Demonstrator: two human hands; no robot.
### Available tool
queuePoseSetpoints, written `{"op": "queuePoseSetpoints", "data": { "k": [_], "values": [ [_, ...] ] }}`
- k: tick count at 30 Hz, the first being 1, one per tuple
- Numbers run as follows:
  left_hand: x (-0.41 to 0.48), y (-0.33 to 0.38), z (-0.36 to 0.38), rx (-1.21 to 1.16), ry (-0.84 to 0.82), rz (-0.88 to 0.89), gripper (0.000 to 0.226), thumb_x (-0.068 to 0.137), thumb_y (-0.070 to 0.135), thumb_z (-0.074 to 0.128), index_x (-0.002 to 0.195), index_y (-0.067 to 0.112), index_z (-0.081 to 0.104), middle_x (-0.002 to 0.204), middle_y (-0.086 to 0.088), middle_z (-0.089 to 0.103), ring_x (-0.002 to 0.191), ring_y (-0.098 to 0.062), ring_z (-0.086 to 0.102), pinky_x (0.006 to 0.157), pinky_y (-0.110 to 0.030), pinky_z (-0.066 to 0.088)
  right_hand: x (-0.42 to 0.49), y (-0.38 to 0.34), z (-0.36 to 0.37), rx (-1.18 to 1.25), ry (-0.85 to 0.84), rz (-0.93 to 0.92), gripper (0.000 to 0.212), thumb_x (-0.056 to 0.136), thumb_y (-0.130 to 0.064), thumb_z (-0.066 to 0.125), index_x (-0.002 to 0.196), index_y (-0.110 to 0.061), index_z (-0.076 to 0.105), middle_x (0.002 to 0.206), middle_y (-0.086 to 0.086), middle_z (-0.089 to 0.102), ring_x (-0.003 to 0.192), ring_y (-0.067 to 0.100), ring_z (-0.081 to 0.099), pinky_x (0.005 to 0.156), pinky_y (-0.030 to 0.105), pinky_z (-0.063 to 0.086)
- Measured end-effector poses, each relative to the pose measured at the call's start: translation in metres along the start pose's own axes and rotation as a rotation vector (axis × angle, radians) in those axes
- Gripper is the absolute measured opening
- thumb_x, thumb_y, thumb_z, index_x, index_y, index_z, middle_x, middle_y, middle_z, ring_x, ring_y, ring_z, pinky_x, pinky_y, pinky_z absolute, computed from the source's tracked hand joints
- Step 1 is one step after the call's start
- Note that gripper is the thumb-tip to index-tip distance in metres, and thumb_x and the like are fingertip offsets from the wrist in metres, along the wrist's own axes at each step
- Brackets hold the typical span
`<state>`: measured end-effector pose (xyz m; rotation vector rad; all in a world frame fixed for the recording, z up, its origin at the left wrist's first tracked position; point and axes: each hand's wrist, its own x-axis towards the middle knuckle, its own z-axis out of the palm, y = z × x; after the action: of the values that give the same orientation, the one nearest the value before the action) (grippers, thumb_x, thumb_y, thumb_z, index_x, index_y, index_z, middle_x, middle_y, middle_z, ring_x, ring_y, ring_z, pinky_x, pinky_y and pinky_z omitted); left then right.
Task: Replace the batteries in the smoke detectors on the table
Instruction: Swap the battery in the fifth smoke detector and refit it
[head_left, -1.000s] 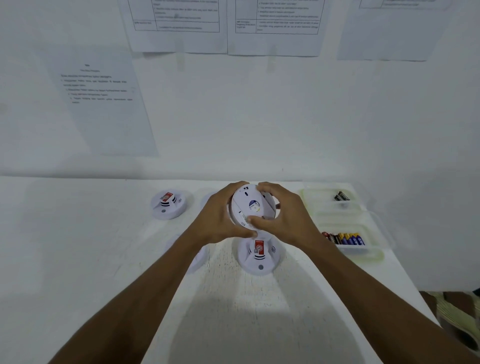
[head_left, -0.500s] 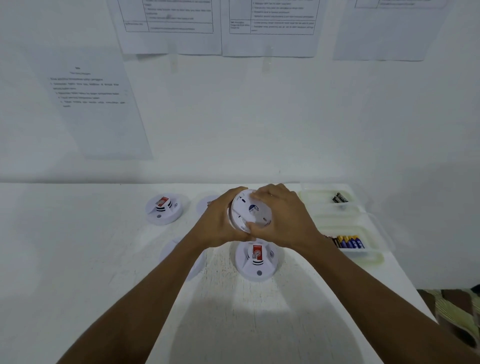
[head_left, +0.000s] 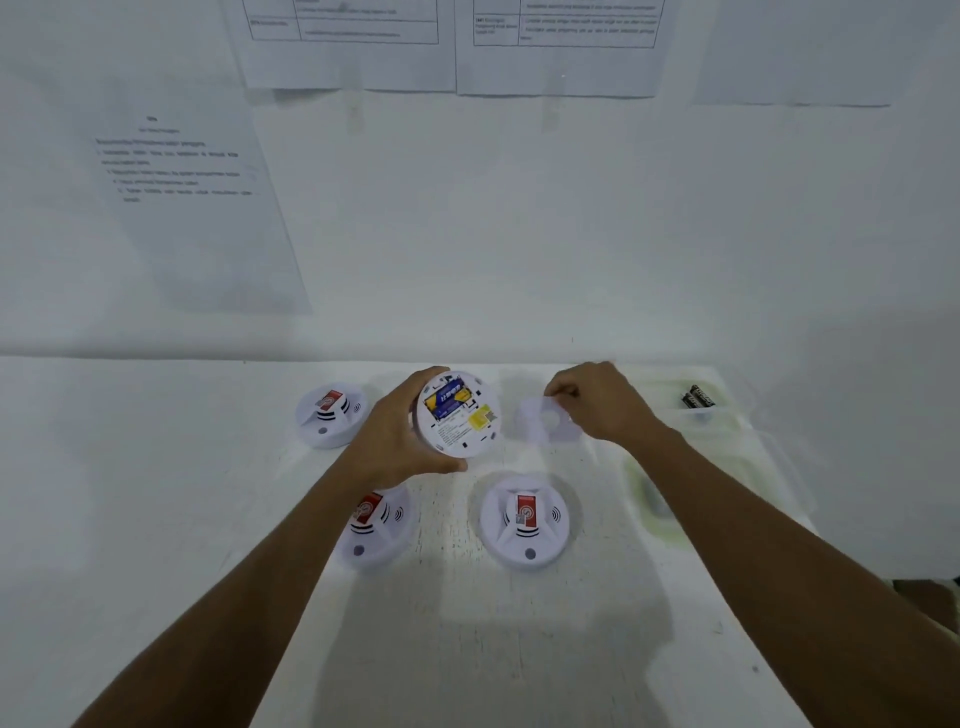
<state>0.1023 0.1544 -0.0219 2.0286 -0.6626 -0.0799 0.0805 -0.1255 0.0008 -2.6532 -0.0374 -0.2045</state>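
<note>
Wall (head_left: 519, 234): white, with printed sheets (head_left: 197, 208) fixed to it; text too blurred to read.

Worktop (head_left: 467, 623): white, pushed against the wall.

Two pale trays along the right edge. The far tray (head_left: 670, 379) holds a few dark batteries (head_left: 698, 397). The near tray (head_left: 769, 460) is partly covered by the right forearm; contents cannot be made out.

Three smoke detectors rest face up on the worktop, each with a red label on its raised centre: far-left detector (head_left: 330, 415), near-left detector (head_left: 371, 525) partly under the left forearm, near-centre detector (head_left: 524, 522).

Fourth unit, the open detector (head_left: 460, 413): lifted off the worktop, between the far-left detector and the far tray, tipped so its underside faces the camera. Back cover is off and the compartment is exposed.

Left grip (head_left: 395, 431): clasped round the left rim of the open detector, thumb under its lower edge.

Right grip (head_left: 602, 405): fingertips pinch the top edge of the back cover (head_left: 545, 423), a thin white plate with a round hole, held just right of the open detector and apart from it. Cannot tell whether the plate touches the worktop.

Inside the compartment: a blue-and-yellow battery (head_left: 445, 402) seated; yellow sticker (head_left: 480, 420) beside it.
</note>
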Motion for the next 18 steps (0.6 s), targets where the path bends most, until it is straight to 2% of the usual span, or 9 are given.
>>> {"op": "queuePoseSetpoints", "data": {
  "k": [4, 8, 10, 12, 15, 18],
  "values": [
    [0.002, 0.003, 0.001, -0.007, -0.030, 0.012, 0.099, 0.051, 0.027, 0.096, 0.136, 0.029, 0.044, 0.125, 0.017, 0.059, 0.118, -0.004, 0.056, 0.092, -0.014, 0.047, 0.011, 0.006, 0.026, -0.191, -0.083, 0.075, 0.025, 0.094, -0.010, 0.052, 0.105, -0.017, 0.074, 0.108, 0.002, 0.072, 0.091, 0.023, 0.068, 0.070, 0.028, 0.051],
    [0.004, 0.006, 0.004, -0.002, -0.047, 0.020, 0.100, 0.051, 0.026, 0.096, 0.137, 0.027, 0.044, 0.127, 0.015, 0.059, 0.118, -0.002, 0.055, 0.094, -0.016, 0.048, 0.006, 0.003, 0.030, -0.125, 0.026, 0.050, 0.027, 0.094, -0.012, 0.054, 0.115, -0.015, 0.070, 0.115, 0.004, 0.070, 0.105, 0.023, 0.063, 0.088, 0.035, 0.051],
    [0.005, 0.009, 0.008, -0.003, -0.050, 0.016, 0.100, 0.051, 0.023, 0.097, 0.136, 0.027, 0.045, 0.126, 0.016, 0.058, 0.117, 0.002, 0.054, 0.092, -0.011, 0.047, -0.003, -0.013, 0.024, 0.007, 0.165, -0.050, 0.022, 0.090, -0.014, 0.058, 0.108, -0.016, 0.071, 0.107, 0.001, 0.070, 0.099, 0.019, 0.063, 0.086, 0.031, 0.048],
    [0.006, 0.014, 0.013, 0.018, -0.049, 0.022, 0.098, 0.050, 0.025, 0.097, 0.133, 0.034, 0.044, 0.123, 0.023, 0.056, 0.112, 0.009, 0.053, 0.087, -0.005, 0.044, -0.014, -0.038, 0.016, 0.114, 0.258, -0.151, 0.015, 0.084, -0.018, 0.063, 0.098, -0.019, 0.070, 0.100, -0.004, 0.069, 0.092, 0.014, 0.061, 0.079, 0.028, 0.045],
    [0.008, 0.027, 0.022, 0.050, -0.059, 0.028, 0.093, 0.049, 0.033, 0.096, 0.121, 0.051, 0.040, 0.117, 0.032, 0.052, 0.106, 0.016, 0.052, 0.085, -0.001, 0.040, -0.026, -0.069, 0.011, 0.156, 0.249, -0.182, 0.013, 0.077, -0.025, 0.070, 0.088, -0.019, 0.069, 0.098, -0.006, 0.066, 0.088, 0.012, 0.059, 0.073, 0.026, 0.047],
    [0.009, 0.042, 0.027, 0.093, -0.081, 0.038, 0.090, 0.045, 0.046, 0.089, 0.122, 0.047, 0.043, 0.112, 0.030, 0.050, 0.103, 0.019, 0.049, 0.086, 0.003, 0.032, -0.033, -0.081, 0.014, 0.109, 0.245, -0.114, 0.024, 0.071, -0.035, 0.070, 0.087, -0.019, 0.067, 0.097, -0.005, 0.063, 0.083, 0.012, 0.057, 0.068, 0.020, 0.043]
  ]
}}
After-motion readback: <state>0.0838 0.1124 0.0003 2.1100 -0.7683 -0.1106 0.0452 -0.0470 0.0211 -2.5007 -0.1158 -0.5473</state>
